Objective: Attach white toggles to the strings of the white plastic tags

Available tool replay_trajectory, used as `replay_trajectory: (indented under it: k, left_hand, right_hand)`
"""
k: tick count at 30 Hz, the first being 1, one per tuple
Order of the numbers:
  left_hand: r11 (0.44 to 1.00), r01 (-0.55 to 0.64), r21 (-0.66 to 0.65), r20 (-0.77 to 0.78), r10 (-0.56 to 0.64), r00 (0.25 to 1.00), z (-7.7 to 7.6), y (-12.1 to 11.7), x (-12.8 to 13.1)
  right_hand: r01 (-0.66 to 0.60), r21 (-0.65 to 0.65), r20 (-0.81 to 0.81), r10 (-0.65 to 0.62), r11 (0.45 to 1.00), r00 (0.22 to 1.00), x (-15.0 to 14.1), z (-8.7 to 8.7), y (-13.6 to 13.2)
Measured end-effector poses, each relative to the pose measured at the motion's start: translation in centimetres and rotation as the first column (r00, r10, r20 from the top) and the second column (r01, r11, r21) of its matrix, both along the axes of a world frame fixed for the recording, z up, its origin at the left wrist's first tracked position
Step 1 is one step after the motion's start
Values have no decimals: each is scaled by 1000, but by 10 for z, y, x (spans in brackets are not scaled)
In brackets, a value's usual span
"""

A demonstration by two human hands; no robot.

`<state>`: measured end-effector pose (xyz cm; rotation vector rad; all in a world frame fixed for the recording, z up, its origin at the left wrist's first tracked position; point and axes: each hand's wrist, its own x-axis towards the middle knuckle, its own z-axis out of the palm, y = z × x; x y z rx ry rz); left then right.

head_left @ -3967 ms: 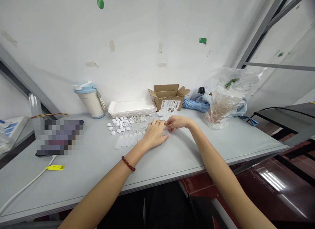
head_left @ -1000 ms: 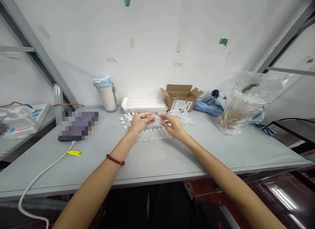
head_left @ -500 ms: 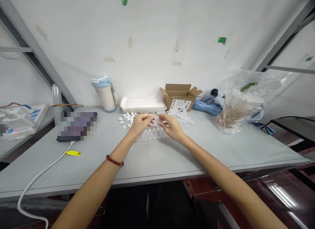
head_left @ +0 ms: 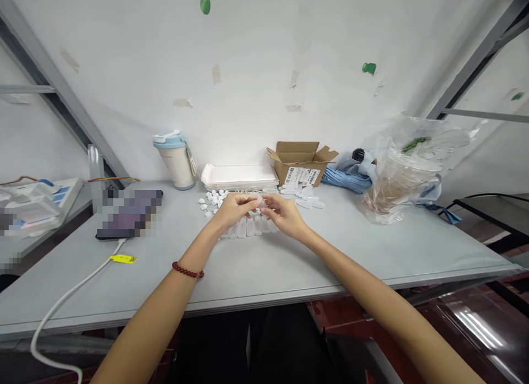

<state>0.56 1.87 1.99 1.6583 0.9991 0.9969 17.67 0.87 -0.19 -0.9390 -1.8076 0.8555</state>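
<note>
My left hand (head_left: pixel 233 211) and my right hand (head_left: pixel 287 214) meet over the middle of the table, fingertips closed around a small translucent plastic piece (head_left: pixel 260 201). Fingers cover much of it, so its exact kind is unclear. Just below the hands, several frosted plastic bottles (head_left: pixel 250 228) lie side by side in a row. Small white caps (head_left: pixel 212 197) are scattered beside my left hand. More clear plastic pieces (head_left: pixel 306 195) lie loose to the right of my right hand.
Behind the hands are a stack of white trays (head_left: pixel 242 177) and an open cardboard box (head_left: pixel 300 163). A tumbler (head_left: pixel 177 162) stands at left, near a blurred phone (head_left: pixel 130 214) with a white cable (head_left: pixel 78 287). At right sit a bagged cup (head_left: pixel 407 180) and blue cloth (head_left: pixel 347 178).
Both hands have shifted slightly to the left and down, and the small plastic piece between the fingertips shows more plainly. The view has also shifted slightly.
</note>
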Motion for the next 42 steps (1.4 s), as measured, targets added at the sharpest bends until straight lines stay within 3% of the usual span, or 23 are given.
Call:
replay_trajectory:
  k: [2, 4, 7, 9, 13, 16, 18, 23, 29, 36, 42]
  left_hand:
    - [1000, -17, 24, -49, 19, 999, 2, -2, 0]
    - [984, -100, 149, -128, 120, 984, 5, -7, 1]
    - [873, -217, 437, -251, 350, 903, 8, -16, 1]
    - [826, -154, 542, -328, 377, 866, 8, -23, -2]
    - [781, 86, 619, -455, 267, 850, 7, -38, -8]
    - [711, 143, 688, -472, 289, 833, 4, -47, -13]
    - [693, 142, 707, -461, 300, 835, 0, -54, -17]
    - [738, 102, 667, -461, 302, 834, -10, -74, -34]
    - [850, 108, 516, -531, 219, 818, -24, -95, -65]
    - [938, 195, 287, -662, 47, 748, -16, -101, -81]
    - [949, 223, 222, -719, 5, 695, -8, -100, -85]
  right_hand:
    - [-11, -48, -50, 9, 999, 999, -1, 1, -1]
    - [-27, -106, -109, 16, 994, 994, -2, 2, -1]
    - [-46, -193, -178, 11, 980, 984, -3, 2, 1]
    - [-64, -243, -208, 13, 968, 978, -3, 2, 2]
    - [-109, -318, -273, 19, 942, 962, -7, 5, -4]
    - [-153, -356, -310, 38, 922, 950, -12, 10, -13]
    - [-191, -393, -317, 63, 899, 946, -15, 12, -19]
    - [-354, -510, -313, 215, 784, 925, -21, 10, -29]
    - [-482, -585, -188, 468, 653, 863, -28, -2, -37]
    - [-500, -544, -57, 565, 674, 823, -30, -7, -38]
    - [-487, -556, -8, 582, 673, 813, -30, -9, -37]
